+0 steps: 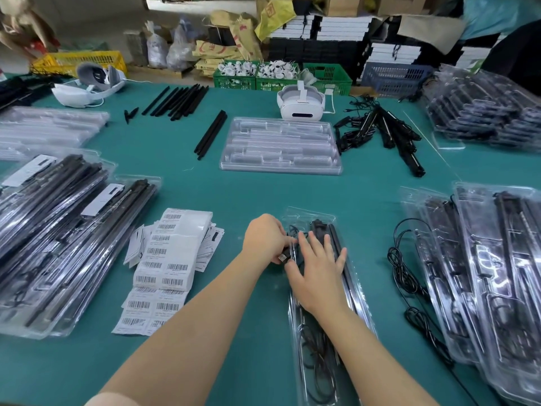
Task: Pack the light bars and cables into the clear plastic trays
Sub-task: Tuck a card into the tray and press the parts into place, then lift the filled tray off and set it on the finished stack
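A cable plug (282,257) is pinched by the left hand (263,238) and tucked into the tray (360,291); right hand (314,268) fingers spread, pressing. Seating the plug is needed next.

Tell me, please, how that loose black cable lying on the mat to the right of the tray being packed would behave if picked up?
The loose black cable would probably droop; it lies in slack loops. It looks thin, so likely light. Its loops may snag or trail.

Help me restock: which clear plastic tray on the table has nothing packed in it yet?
The empty tray lying flat at the table's centre, just before the white headset. Its moulded slots show bare, whereas the trays stacked left, right and under the hands hold black bars and cables.
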The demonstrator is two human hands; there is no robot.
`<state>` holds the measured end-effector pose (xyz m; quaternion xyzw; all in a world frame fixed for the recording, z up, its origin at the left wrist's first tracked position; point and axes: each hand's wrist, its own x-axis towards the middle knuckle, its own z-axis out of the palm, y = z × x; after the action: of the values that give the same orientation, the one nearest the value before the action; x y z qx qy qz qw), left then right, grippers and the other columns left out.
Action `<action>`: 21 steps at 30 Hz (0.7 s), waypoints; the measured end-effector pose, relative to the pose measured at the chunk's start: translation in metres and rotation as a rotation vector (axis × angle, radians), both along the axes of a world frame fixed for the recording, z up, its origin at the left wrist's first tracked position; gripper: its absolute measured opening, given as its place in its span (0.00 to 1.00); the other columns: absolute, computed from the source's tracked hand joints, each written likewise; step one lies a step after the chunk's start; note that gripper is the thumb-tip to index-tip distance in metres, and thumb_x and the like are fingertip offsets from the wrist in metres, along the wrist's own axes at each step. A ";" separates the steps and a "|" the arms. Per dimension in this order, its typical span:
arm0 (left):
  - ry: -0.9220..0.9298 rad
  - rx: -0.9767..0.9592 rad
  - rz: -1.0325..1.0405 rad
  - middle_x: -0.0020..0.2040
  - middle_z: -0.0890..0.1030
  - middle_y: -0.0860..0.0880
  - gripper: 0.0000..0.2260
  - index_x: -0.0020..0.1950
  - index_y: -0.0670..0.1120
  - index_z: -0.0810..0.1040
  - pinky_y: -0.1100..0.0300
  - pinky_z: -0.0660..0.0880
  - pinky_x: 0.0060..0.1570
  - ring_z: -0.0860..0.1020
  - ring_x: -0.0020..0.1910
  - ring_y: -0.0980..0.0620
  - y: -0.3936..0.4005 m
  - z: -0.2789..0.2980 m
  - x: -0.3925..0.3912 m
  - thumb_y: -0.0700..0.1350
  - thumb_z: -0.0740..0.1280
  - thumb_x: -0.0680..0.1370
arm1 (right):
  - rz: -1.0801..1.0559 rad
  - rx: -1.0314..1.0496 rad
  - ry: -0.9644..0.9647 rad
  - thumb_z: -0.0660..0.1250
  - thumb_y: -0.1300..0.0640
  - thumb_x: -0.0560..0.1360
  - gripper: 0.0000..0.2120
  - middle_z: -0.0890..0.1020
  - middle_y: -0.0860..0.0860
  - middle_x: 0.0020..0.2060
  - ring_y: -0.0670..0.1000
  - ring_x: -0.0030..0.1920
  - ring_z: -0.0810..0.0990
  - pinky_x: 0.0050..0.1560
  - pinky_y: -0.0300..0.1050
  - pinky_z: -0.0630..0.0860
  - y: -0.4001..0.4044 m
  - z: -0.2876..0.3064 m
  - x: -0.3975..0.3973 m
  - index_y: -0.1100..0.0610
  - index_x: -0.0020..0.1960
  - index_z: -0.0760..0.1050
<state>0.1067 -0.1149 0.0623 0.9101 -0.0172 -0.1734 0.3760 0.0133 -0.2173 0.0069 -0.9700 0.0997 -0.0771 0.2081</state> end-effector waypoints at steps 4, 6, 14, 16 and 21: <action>-0.060 0.008 0.012 0.35 0.85 0.44 0.08 0.41 0.44 0.83 0.56 0.83 0.36 0.83 0.29 0.45 -0.003 -0.004 -0.002 0.48 0.75 0.75 | -0.001 -0.001 -0.006 0.55 0.43 0.80 0.32 0.57 0.49 0.80 0.56 0.81 0.44 0.75 0.64 0.32 0.000 0.000 0.000 0.49 0.81 0.54; -0.065 -0.005 0.024 0.34 0.84 0.45 0.09 0.41 0.43 0.85 0.61 0.81 0.34 0.81 0.27 0.48 -0.002 -0.008 -0.004 0.47 0.74 0.76 | 0.001 -0.014 0.005 0.54 0.41 0.79 0.32 0.56 0.49 0.80 0.55 0.81 0.43 0.74 0.65 0.32 0.000 -0.001 0.001 0.49 0.81 0.54; 0.063 -0.036 0.010 0.34 0.82 0.47 0.12 0.42 0.45 0.86 0.60 0.76 0.35 0.75 0.32 0.45 0.006 -0.008 -0.008 0.35 0.63 0.72 | 0.001 -0.080 0.034 0.53 0.36 0.77 0.35 0.57 0.50 0.80 0.57 0.81 0.44 0.74 0.67 0.32 0.001 -0.002 0.001 0.49 0.81 0.55; 0.137 -0.094 0.015 0.33 0.83 0.48 0.12 0.43 0.41 0.84 0.59 0.78 0.35 0.77 0.30 0.47 0.006 -0.006 -0.007 0.32 0.61 0.74 | -0.007 -0.075 0.028 0.54 0.37 0.77 0.35 0.58 0.49 0.80 0.57 0.81 0.44 0.74 0.66 0.33 0.001 -0.003 0.001 0.49 0.81 0.56; 0.236 -0.274 0.067 0.34 0.83 0.44 0.11 0.46 0.38 0.81 0.59 0.81 0.31 0.83 0.30 0.49 0.008 -0.004 -0.006 0.33 0.59 0.79 | -0.007 -0.084 0.033 0.54 0.36 0.77 0.35 0.57 0.49 0.80 0.57 0.81 0.44 0.74 0.66 0.33 0.001 -0.002 0.001 0.48 0.81 0.55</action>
<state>0.1006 -0.1070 0.0586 0.8237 0.0338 -0.2626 0.5015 0.0140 -0.2165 0.0049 -0.9787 0.1031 -0.0660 0.1650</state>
